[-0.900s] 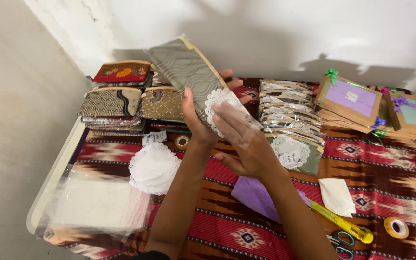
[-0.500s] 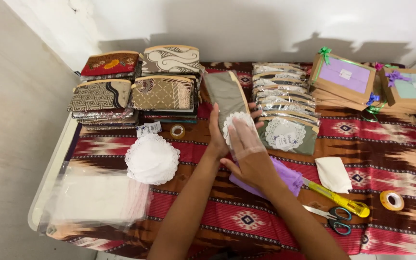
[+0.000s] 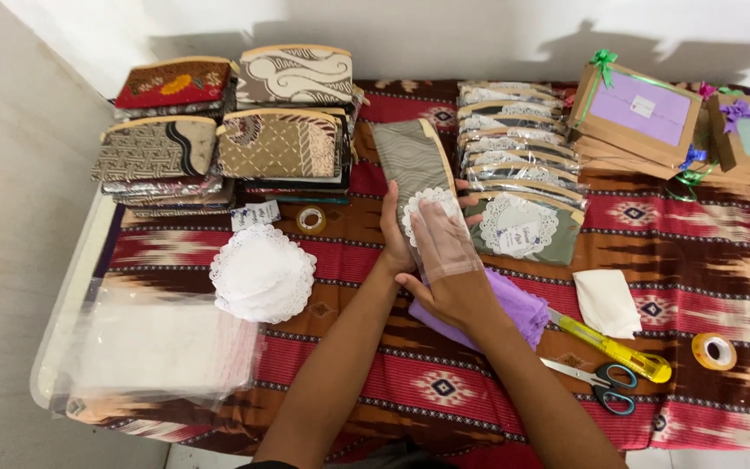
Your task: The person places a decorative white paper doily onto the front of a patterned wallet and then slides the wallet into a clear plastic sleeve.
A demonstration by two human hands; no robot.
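While the left hand [image 3: 395, 234] grips the grey pouch's [image 3: 410, 161] edge, the right hand [image 3: 446, 265] presses flat on its clear sleeve [image 3: 444, 247], hemmed between pouch stacks [image 3: 518, 165].

White wall [image 3: 444, 35], cloth-covered table [image 3: 713, 260]

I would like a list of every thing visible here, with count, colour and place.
pouch: one, grey-green, wrapped, table centre
doilies: one stack, white, left
pouch stacks: several, patterned, far left
wrapped pouches: one row, centre right
boxes: two, brown, far right
bags: clear, near left
cloth: one, purple
cutter: one, yellow
scissors: one
tape rolls: two
left hand: holds pouch
right hand: on pouch
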